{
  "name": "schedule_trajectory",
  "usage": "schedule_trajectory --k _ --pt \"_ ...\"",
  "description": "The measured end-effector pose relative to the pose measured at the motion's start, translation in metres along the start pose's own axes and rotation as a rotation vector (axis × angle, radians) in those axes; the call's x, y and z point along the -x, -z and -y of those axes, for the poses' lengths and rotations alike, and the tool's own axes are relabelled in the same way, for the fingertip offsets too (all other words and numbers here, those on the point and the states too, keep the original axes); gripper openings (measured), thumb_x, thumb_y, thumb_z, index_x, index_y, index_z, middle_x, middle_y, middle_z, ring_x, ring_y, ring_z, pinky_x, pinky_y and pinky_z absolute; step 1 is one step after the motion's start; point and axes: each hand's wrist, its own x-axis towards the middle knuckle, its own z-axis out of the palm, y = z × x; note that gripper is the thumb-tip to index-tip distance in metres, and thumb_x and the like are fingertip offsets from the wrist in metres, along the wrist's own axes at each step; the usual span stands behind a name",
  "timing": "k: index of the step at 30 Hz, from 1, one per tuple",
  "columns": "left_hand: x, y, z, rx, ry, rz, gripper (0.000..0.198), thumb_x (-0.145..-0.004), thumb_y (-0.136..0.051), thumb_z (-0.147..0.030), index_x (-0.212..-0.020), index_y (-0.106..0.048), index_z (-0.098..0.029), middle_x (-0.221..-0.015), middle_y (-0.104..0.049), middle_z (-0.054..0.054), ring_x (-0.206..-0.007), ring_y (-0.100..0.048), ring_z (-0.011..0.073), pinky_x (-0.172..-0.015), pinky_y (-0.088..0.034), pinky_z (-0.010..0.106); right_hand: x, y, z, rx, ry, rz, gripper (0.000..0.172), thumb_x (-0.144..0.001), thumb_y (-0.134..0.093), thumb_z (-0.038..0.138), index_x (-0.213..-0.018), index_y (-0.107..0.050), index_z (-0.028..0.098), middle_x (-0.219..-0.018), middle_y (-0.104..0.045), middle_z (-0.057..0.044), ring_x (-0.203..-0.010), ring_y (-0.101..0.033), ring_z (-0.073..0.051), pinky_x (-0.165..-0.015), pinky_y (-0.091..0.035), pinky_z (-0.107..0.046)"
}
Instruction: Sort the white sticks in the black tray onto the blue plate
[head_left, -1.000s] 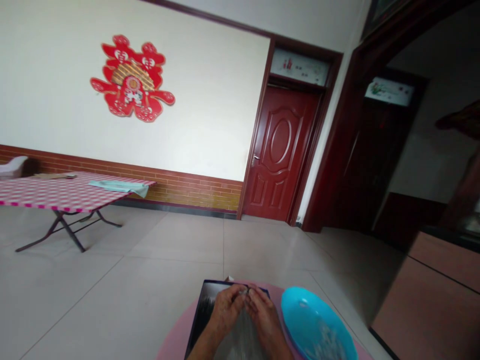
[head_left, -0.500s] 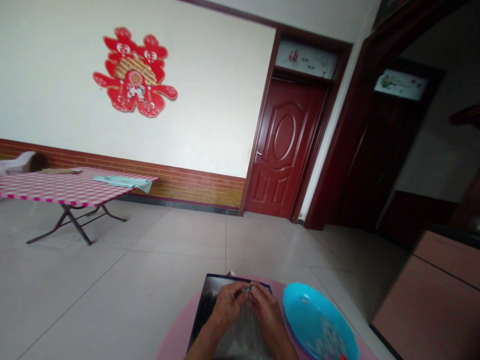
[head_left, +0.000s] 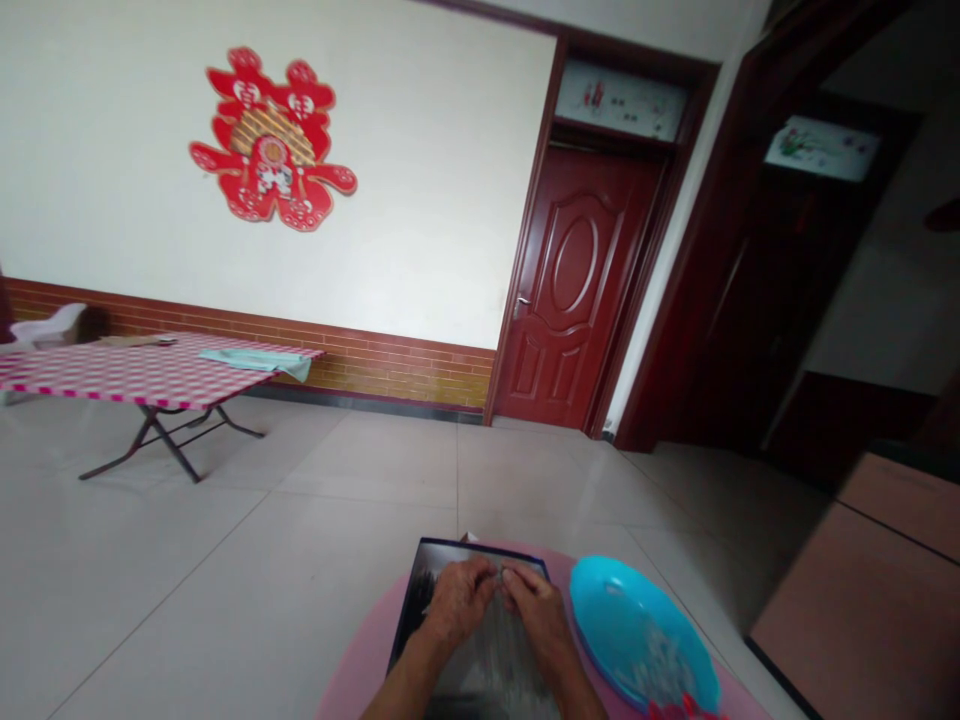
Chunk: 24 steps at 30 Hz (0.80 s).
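Observation:
Over a shallow box (head_left: 480, 546) with a dark blue rim, my left hand (head_left: 459, 605) and my right hand (head_left: 538, 608) meet fingertip to fingertip. Both are closed in a pinch. A tiny pale bit shows between the fingertips, too small to name. Thin dark strands (head_left: 421, 592) lie along the box's left side. Beneath and between my hands are fine pale strands (head_left: 499, 655), partly hidden by my wrists. Right of my right hand sits a bright blue oval basin (head_left: 600, 575) holding many small clear or whitish pieces (head_left: 664, 668).
Box and basin rest on a round pink table (head_left: 367, 630). Something red (head_left: 686, 708) pokes in at the basin's near edge. A folding table (head_left: 150, 375) with a checked cover and a pale green cloth (head_left: 259, 360) stands far left. A brownish-pink cabinet (head_left: 862, 590) is at the right.
The camera view has shifted slightly. My hands stay together over the box, with the fingertips a little differently placed. More of the red thing by the basin now shows.

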Motion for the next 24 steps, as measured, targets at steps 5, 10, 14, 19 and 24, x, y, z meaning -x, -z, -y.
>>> schedule_trajectory --k 5,10,14,19,24 --pt "0.000 -0.002 0.004 -0.148 -0.014 -0.057 0.024 -0.083 -0.050 -0.022 -0.093 -0.072 -0.023 -0.088 -0.074 0.005 -0.082 -0.065 0.0226 -0.077 -0.046 0.032 -0.002 0.001 -0.002 -0.013 0.004 0.002 0.031 -0.065 -0.064 0.038 -0.086 -0.074 0.018 -0.065 -0.066 -0.002 -0.064 -0.059 -0.019 -0.061 -0.047 -0.030" --pt "0.000 -0.001 0.005 -0.184 -0.050 -0.060 0.023 -0.084 -0.051 -0.021 -0.093 -0.072 -0.023 -0.090 -0.074 0.005 -0.085 -0.064 0.0229 -0.080 -0.046 0.034 -0.005 -0.001 -0.006 0.010 0.001 0.026 0.029 -0.068 -0.062 0.042 -0.084 -0.071 0.019 -0.068 -0.067 -0.003 -0.066 -0.061 -0.021 -0.062 -0.049 -0.032" --pt "0.001 -0.001 0.000 -0.201 -0.072 -0.053 0.022 -0.085 -0.050 -0.021 -0.094 -0.070 -0.022 -0.090 -0.073 0.005 -0.085 -0.064 0.0223 -0.080 -0.046 0.035 -0.002 -0.001 -0.005 0.218 0.215 0.016 0.028 -0.077 -0.053 0.046 -0.077 -0.066 0.021 -0.074 -0.068 -0.004 -0.072 -0.061 -0.021 -0.067 -0.046 -0.031" --pt "0.002 -0.002 -0.009 -0.266 -0.150 -0.054 0.022 -0.083 -0.050 -0.016 -0.090 -0.070 -0.022 -0.083 -0.072 0.005 -0.080 -0.064 0.0216 -0.081 -0.045 0.036 -0.004 -0.002 -0.011 0.509 0.378 -0.067 0.043 -0.086 -0.033 0.053 -0.065 -0.056 0.023 -0.068 -0.065 -0.006 -0.066 -0.059 -0.019 -0.064 -0.043 -0.030" --pt "0.003 -0.003 -0.008 -0.258 -0.120 -0.079 0.021 -0.081 -0.052 -0.015 -0.090 -0.070 -0.022 -0.082 -0.072 0.004 -0.080 -0.065 0.0218 -0.081 -0.045 0.037 -0.009 -0.002 -0.018 0.534 0.385 -0.058 0.051 -0.088 -0.026 0.056 -0.066 -0.058 0.023 -0.070 -0.068 -0.008 -0.066 -0.061 -0.021 -0.064 -0.044 -0.031"
